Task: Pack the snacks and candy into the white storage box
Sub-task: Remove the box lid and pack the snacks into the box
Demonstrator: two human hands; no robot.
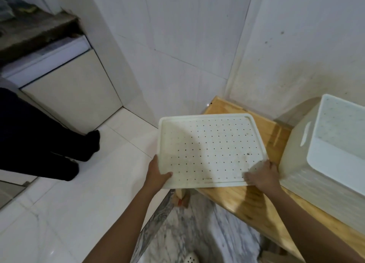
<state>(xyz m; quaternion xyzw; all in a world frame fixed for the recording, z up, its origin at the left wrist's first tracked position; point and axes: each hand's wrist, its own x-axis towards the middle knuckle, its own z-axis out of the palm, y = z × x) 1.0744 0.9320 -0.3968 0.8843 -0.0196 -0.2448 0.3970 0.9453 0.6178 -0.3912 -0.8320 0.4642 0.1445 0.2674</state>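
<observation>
A flat white lid (211,150), dotted with small holes, is held level over the left end of the wooden table (233,199). My left hand (158,174) grips its near left corner, thumb on top. My right hand (260,176) grips its near right corner. The white storage box (324,156) stands on the table at the right, open, with a slot handle in its side. Its inside looks bare. No snacks or candy show in this view.
White tiled walls meet in a corner behind the table. A person in dark trousers and socks (87,150) stands on the pale floor at the left, near a cream cabinet (71,97). My patterned clothing (177,233) fills the bottom middle.
</observation>
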